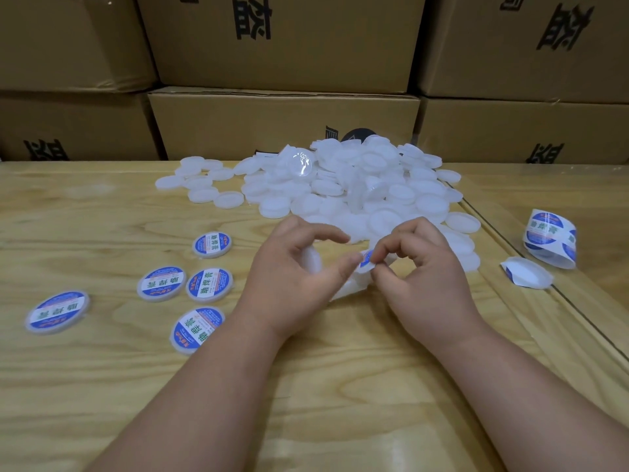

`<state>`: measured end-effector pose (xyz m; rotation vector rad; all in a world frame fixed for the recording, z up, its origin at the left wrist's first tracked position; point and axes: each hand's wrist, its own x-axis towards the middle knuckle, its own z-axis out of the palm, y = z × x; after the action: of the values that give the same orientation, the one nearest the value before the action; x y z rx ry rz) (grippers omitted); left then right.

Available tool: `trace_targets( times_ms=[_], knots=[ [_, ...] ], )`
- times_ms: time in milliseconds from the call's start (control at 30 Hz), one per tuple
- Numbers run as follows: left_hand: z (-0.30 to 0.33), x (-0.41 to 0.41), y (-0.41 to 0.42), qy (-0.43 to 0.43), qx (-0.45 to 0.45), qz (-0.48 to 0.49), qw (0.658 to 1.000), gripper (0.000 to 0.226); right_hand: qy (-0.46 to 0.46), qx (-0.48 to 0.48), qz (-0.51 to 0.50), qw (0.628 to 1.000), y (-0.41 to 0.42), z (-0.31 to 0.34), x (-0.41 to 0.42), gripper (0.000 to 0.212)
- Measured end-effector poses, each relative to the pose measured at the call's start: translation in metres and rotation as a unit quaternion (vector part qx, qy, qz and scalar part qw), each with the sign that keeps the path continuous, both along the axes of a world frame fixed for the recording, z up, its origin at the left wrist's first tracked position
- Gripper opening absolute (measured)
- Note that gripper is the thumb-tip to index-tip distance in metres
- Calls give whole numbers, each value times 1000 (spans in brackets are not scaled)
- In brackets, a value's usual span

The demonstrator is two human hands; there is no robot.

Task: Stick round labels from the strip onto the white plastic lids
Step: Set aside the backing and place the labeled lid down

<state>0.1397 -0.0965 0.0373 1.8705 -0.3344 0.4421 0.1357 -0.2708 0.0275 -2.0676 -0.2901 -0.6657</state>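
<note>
Both my hands pinch one round blue-and-white label [367, 259].
Left hand [292, 277] also grips a white plastic lid [311, 260]; right hand [418, 267] pinches the label's edge; the heap of blank white lids [357, 185] lies at twelve o'clock.

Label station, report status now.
Left hand holds a white lid. Right hand pinches a round label at the backing strip. Five labelled lids done, left. Nothing in the way.
</note>
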Motion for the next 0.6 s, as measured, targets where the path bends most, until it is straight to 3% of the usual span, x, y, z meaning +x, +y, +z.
trace_targets(
  times_ms=[167,333,467,600],
  knots=[
    [-2,0,0,-3,77,-57,995,19,-11,14,17,1000,2,2,-2,19],
    [-3,0,-1,2,52,-51,997,8,11,45,22,999,2,1,-3,22],
    [-4,1,0,10,32,-42,999,5,42,44,40,997,3,0,-4,5],
    [-5,1,-1,6,34,-39,999,5,40,24,47,998,2,0,-3,6]
  ],
)
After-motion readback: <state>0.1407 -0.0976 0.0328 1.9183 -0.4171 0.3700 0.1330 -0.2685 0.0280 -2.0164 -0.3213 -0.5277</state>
